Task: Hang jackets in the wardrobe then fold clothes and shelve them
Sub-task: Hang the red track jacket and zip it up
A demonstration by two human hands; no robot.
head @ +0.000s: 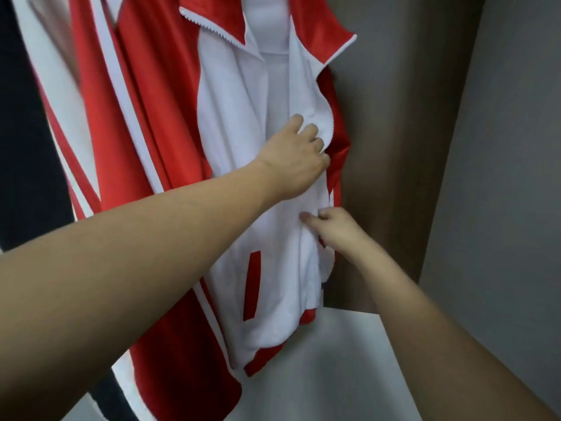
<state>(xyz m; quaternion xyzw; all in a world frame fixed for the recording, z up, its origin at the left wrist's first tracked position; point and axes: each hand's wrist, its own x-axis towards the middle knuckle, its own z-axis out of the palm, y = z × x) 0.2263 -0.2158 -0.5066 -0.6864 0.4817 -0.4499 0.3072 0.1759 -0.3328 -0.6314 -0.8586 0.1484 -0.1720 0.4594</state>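
Two hands work one open red-and-white jacket hanging inside a wardrobe, close to its right wall. The left hand, higher up, curls its fingers into the white fabric by the right front edge. Just below, the right hand pinches that same edge between thumb and fingers. More red-and-white garments hang to the left. A white shelf lies beneath.
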